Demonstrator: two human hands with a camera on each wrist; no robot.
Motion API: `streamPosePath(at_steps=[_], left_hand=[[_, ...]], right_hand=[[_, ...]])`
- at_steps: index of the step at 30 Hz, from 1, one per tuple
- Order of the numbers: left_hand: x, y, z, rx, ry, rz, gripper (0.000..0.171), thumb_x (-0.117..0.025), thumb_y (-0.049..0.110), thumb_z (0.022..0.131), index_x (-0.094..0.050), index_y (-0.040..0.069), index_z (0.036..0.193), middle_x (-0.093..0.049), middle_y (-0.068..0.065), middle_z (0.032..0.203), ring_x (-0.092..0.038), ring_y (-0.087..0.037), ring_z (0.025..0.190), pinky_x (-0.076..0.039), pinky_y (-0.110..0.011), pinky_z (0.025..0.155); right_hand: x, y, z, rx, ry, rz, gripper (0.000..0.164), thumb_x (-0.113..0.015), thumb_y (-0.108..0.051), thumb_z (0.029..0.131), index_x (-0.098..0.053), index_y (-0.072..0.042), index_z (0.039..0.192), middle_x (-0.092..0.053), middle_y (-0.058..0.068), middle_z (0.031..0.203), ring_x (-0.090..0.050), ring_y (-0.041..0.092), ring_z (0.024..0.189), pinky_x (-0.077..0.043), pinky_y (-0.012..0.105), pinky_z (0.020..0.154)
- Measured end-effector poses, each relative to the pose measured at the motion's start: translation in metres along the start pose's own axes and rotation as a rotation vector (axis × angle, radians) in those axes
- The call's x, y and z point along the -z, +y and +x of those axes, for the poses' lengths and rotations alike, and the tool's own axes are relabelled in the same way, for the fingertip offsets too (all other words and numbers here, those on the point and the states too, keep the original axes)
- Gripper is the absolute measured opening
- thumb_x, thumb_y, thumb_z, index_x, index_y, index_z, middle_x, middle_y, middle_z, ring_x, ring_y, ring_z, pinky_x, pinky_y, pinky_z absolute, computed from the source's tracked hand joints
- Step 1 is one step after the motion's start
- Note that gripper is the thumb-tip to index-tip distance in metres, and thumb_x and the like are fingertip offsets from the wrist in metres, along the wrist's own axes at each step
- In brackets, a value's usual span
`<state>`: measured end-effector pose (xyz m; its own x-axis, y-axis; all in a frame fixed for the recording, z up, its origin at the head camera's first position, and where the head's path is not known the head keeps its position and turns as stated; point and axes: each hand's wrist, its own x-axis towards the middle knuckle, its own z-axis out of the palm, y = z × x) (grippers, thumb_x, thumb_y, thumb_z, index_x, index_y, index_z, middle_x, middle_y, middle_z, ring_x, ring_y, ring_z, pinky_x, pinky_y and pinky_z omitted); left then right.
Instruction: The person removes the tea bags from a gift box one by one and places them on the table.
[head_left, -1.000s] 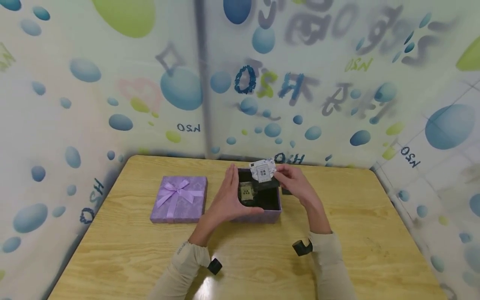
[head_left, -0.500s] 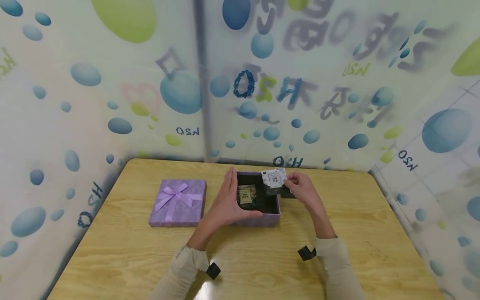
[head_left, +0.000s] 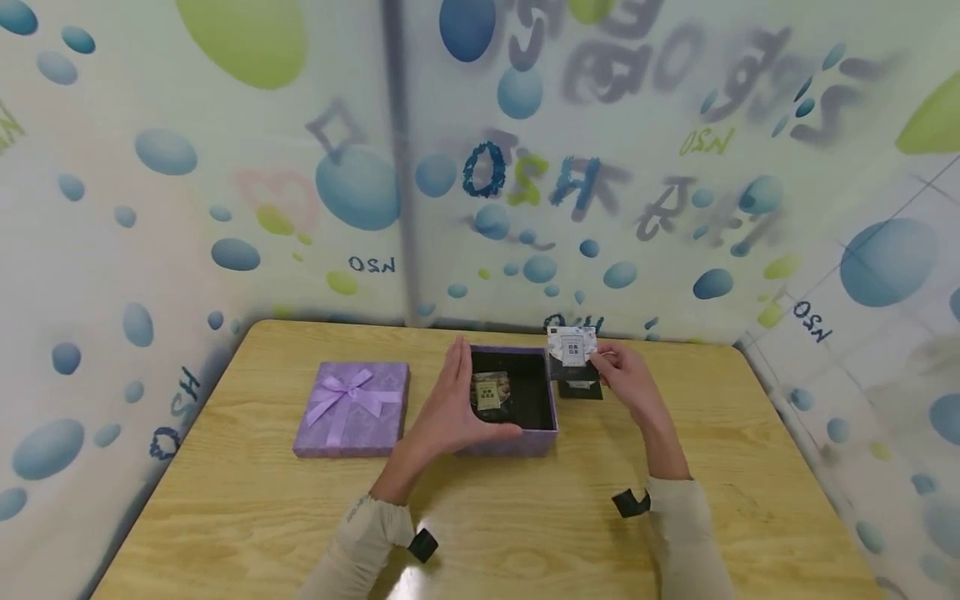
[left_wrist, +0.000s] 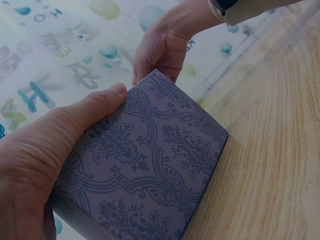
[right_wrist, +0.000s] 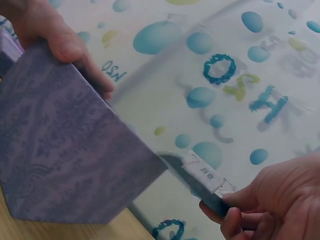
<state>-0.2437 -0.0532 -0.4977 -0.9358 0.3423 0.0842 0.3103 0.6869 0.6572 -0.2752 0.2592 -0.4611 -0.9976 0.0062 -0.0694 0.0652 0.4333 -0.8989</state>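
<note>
My right hand [head_left: 628, 379] pinches a flat square packet [head_left: 572, 350] by its right edge, between thumb and fingers. Its upper half is whitish with a printed label, its lower half black. The packet is just right of a purple patterned box [head_left: 510, 442] with no lid on, above a second black packet [head_left: 582, 390] on the table. My left hand [head_left: 455, 408] rests against the box's left side, fingers straight and thumb extended along the front rim [left_wrist: 102, 102]. Inside the box at the left lies a packet with a gold label [head_left: 489, 393].
A square purple lid [head_left: 351, 412] with a ribbon bow lies left of the box on the wooden table [head_left: 517, 533]. Behind the table hangs a pale curtain-like backdrop [head_left: 480, 208] with blue and green oval prints.
My right hand has carried the whitish-and-black packet from above the box rightward, past its right rim. The left hand has stayed at the box.
</note>
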Motion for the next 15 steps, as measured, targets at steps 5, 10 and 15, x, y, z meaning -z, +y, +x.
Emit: streamPosePath(at_steps=[5,10,15], left_hand=[[0.000,-0.002,0.002,-0.005,-0.003,-0.022,0.154,-0.079,0.084,0.065,0.027,0.027,0.160,0.028,0.009,0.170,0.015,-0.015,0.159,-0.018,-0.051,0.127],[0.001,-0.002,0.001,-0.006,-0.002,-0.021,0.155,-0.080,0.084,0.065,0.027,0.026,0.161,0.028,0.007,0.170,0.013,-0.018,0.160,-0.017,-0.051,0.127],[0.000,-0.002,0.001,-0.005,-0.012,-0.006,0.155,-0.079,0.084,0.065,0.027,0.025,0.161,0.028,0.007,0.170,0.013,-0.019,0.160,-0.016,-0.050,0.127]], right_hand=[[0.019,0.006,0.002,-0.010,0.044,-0.037,0.035,-0.050,-0.017,0.112,-0.052,0.010,0.134,-0.063,0.007,0.095,-0.048,0.014,0.074,-0.040,0.026,0.061],[0.036,0.020,0.001,-0.037,0.121,-0.138,0.033,-0.049,-0.016,0.112,-0.054,0.010,0.131,-0.065,0.022,0.113,-0.053,0.019,0.088,-0.042,0.025,0.070],[0.048,0.034,-0.002,-0.080,0.163,-0.209,0.032,-0.049,-0.014,0.111,-0.056,0.012,0.128,-0.062,0.029,0.119,-0.055,0.027,0.094,-0.044,0.030,0.072]])
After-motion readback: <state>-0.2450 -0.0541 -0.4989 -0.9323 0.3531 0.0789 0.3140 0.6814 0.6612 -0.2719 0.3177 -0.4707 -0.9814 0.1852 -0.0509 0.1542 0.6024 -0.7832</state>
